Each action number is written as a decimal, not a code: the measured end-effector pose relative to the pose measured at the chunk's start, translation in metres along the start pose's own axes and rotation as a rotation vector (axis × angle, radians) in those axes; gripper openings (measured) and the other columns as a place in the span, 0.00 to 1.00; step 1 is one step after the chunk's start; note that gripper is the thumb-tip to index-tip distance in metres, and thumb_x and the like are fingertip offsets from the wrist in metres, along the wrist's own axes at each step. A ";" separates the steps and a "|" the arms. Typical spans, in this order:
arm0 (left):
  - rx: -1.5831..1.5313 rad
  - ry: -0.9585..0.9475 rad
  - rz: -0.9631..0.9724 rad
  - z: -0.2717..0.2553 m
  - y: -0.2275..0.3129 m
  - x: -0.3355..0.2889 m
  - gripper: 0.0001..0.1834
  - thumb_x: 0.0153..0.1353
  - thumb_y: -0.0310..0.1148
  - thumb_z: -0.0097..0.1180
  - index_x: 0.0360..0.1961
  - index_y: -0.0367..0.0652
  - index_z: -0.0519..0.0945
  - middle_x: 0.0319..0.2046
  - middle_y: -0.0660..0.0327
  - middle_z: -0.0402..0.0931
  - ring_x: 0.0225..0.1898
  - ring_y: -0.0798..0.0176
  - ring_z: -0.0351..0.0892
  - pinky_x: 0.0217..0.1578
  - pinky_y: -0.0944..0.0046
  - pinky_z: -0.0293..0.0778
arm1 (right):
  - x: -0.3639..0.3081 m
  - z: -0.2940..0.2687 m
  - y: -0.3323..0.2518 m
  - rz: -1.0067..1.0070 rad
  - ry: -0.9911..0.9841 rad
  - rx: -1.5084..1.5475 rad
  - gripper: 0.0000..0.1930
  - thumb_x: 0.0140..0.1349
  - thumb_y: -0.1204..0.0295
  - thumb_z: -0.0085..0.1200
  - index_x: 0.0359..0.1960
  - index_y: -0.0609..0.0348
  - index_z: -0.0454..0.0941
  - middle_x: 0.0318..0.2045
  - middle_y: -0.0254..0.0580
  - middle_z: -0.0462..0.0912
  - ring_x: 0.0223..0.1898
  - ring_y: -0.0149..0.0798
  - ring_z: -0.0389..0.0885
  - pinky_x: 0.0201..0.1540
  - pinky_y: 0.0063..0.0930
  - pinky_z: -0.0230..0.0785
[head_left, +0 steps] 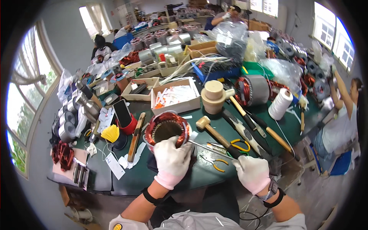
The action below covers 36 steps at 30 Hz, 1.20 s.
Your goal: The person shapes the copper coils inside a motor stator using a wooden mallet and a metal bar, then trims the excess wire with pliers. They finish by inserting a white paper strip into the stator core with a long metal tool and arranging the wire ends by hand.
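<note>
A motor stator (150, 132) with copper-coloured windings stands on the dark green table before me, its round bore facing up. My left hand (172, 163), in a white glove, is closed on the stator's near rim, with its fingertips hidden. My right hand (253, 173), also gloved, is closed around one end of a thin metal rod (211, 150). The rod's far tip reaches the stator's right side, close to my left fingers. Under the rod lie yellow-handled pliers (218, 165). Just beyond it rests a wooden mallet (212, 131).
Behind the stator sits a box of paper slips (174, 96). Another stator (255, 91) and a white thread spool (281, 104) stand at right. A phone (122, 114) leans in a red holder at left. Other people work at the far tables and at the right edge.
</note>
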<state>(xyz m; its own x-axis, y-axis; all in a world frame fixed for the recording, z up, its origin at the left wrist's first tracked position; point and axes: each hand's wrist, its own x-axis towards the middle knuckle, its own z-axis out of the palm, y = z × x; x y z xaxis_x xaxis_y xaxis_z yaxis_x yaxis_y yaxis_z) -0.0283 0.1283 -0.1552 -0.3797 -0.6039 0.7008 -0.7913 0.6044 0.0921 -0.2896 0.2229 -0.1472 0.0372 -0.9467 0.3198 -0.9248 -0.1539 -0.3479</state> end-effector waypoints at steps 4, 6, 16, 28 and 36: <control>-0.381 -0.027 0.077 -0.047 -0.026 -0.010 0.23 0.47 0.27 0.75 0.48 0.44 0.87 0.51 0.47 0.80 0.56 0.41 0.79 0.59 0.45 0.72 | 0.006 0.004 0.011 0.007 -0.035 0.047 0.13 0.67 0.66 0.61 0.26 0.57 0.79 0.24 0.50 0.81 0.27 0.55 0.83 0.30 0.44 0.74; -0.402 0.011 0.074 -0.060 -0.057 -0.004 0.25 0.47 0.31 0.77 0.48 0.42 0.84 0.49 0.49 0.81 0.54 0.46 0.81 0.62 0.44 0.71 | 0.012 0.005 0.006 0.006 -0.003 0.100 0.10 0.66 0.67 0.61 0.28 0.57 0.84 0.24 0.52 0.81 0.27 0.56 0.83 0.30 0.44 0.73; -0.365 0.078 0.028 -0.005 -0.060 -0.012 0.14 0.57 0.36 0.68 0.40 0.41 0.81 0.25 0.65 0.71 0.33 0.60 0.77 0.59 0.50 0.74 | -0.024 0.065 0.020 0.294 -0.074 0.230 0.20 0.73 0.61 0.53 0.29 0.65 0.82 0.21 0.45 0.80 0.22 0.37 0.79 0.29 0.34 0.69; -0.321 0.038 0.173 -0.032 -0.047 -0.021 0.14 0.58 0.33 0.63 0.46 0.46 0.84 0.49 0.55 0.82 0.54 0.52 0.82 0.65 0.43 0.71 | -0.057 0.031 -0.055 0.510 -0.127 0.400 0.14 0.71 0.69 0.54 0.32 0.67 0.84 0.22 0.36 0.80 0.24 0.25 0.75 0.29 0.27 0.68; -0.474 -0.009 0.128 -0.031 -0.067 -0.029 0.13 0.47 0.29 0.76 0.36 0.51 0.89 0.51 0.54 0.83 0.54 0.44 0.79 0.61 0.38 0.69 | -0.082 -0.022 -0.038 0.303 -0.081 0.248 0.09 0.65 0.70 0.60 0.31 0.64 0.86 0.24 0.53 0.82 0.27 0.54 0.85 0.31 0.39 0.74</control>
<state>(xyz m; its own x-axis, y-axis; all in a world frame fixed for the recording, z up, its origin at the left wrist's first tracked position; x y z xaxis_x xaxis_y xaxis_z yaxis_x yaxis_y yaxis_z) 0.0504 0.1216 -0.1591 -0.4652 -0.5126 0.7217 -0.4333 0.8428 0.3193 -0.2655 0.3127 -0.1405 -0.1843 -0.9775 0.1025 -0.7795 0.0819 -0.6210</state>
